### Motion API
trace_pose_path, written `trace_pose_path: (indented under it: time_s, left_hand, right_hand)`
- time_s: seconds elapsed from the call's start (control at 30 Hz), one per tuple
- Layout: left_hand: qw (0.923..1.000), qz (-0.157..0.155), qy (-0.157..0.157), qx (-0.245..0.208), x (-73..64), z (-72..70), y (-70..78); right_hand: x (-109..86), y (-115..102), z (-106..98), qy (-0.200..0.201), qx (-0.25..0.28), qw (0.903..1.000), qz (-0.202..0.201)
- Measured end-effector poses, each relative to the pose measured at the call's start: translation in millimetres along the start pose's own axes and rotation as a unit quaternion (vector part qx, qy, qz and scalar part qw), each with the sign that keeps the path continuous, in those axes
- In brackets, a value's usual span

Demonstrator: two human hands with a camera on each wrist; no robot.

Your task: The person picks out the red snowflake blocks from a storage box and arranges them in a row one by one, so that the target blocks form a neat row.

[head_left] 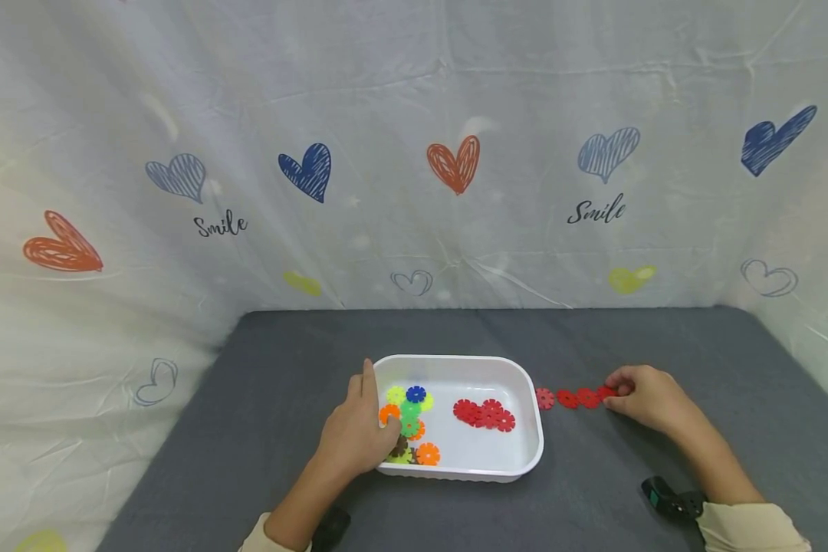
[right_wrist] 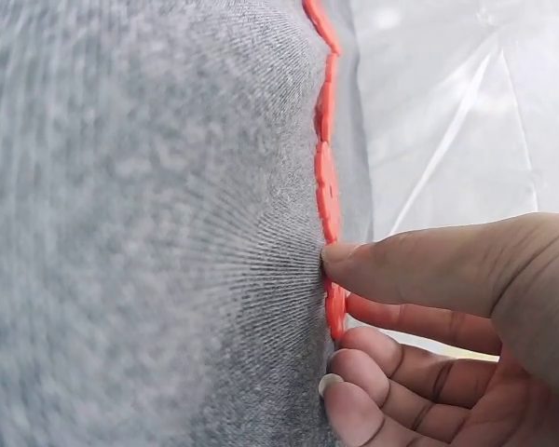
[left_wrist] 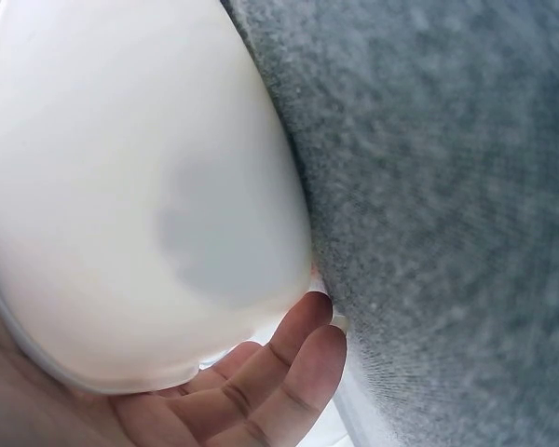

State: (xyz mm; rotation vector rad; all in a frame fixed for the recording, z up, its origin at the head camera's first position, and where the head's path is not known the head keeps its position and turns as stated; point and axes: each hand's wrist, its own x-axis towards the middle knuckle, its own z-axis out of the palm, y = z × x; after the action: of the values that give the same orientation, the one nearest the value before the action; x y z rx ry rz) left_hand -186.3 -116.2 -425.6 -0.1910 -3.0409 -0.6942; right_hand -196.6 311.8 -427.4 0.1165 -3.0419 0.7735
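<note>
My left hand point(head_left: 356, 434) grips the left end of a white plastic tray point(head_left: 448, 374), thumb over the rim; in the left wrist view its fingers point(left_wrist: 284, 363) curl against the tray's outside. Right of the tray, several red notched discs point(head_left: 567, 399) lie in a row on the table. My right hand point(head_left: 647, 397) holds the red disc point(right_wrist: 335, 312) at the row's right end between thumb and fingers, close to the tabletop. Part of that disc is hidden by the thumb and fingertips.
Inside the tray, a cluster of red discs point(head_left: 490, 415) lies toward the right, and orange, green, yellow, blue and brown discs point(head_left: 410, 418) on the left. Under everything is a dark grey table point(head_left: 303, 345). A white curtain point(head_left: 386, 92) with printed hearts hangs behind.
</note>
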Motion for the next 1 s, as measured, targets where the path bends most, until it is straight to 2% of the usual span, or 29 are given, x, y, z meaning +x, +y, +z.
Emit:
trace_pose_path:
  time_s: [0.17, 0.27, 0.43, 0.5, 0.6, 0.67, 0.77, 0.87, 0.93, 1.0]
  left_hand:
    - [1.0, 0.003, 0.0, -0.001, -0.2, -0.3, -0.9]
    - [1.0, 0.002, -0.001, -0.005, -0.4, 0.3, -0.8]
    - [1.0, 0.002, -0.004, -0.008, -0.7, 1.3, -0.6]
    - [1.0, 0.003, -0.003, -0.009, -0.8, 1.1, -0.7]
    - [1.0, 0.003, -0.001, -0.007, -1.0, 0.3, -1.1]
    - [1.0, 0.004, 0.001, -0.006, -0.9, -0.6, -1.2]
    - [1.0, 0.004, 0.002, -0.005, -1.1, -2.0, -0.7]
    - [0.9999, 0.008, 0.002, -0.008, -1.4, -1.9, 0.4]
    - [0.9999, 0.009, 0.001, -0.009, -1.6, -1.7, 0.9]
    - [0.9999, 0.009, 0.001, -0.005, -1.5, -1.4, 0.8]
  right_hand:
    - [-1.6, -4, -2, 0.005, -0.015, 0.9998, -0.012]
    - [-4.6, -15, -5, 0.015, -0.025, 0.999, -0.036]
    - [-11.3, -51, -7, 0.043, -0.025, 0.995, -0.087]
    - [-13.1, -69, -5, 0.068, -0.031, 0.9902, -0.118]
    - [-12.5, -95, 4, 0.123, -0.049, 0.9727, -0.19]
    - [-8.8, -110, 14, 0.162, -0.065, 0.9539, -0.244]
    - [-2.2, -127, 33, 0.18, -0.08, 0.9315, -0.306]
    - [1.5, -139, 51, 0.147, -0.1, 0.9181, -0.354]
    - [2.8, -146, 61, 0.104, -0.132, 0.9072, -0.386]
    - [3.1, -151, 69, 0.044, -0.176, 0.8991, -0.399]
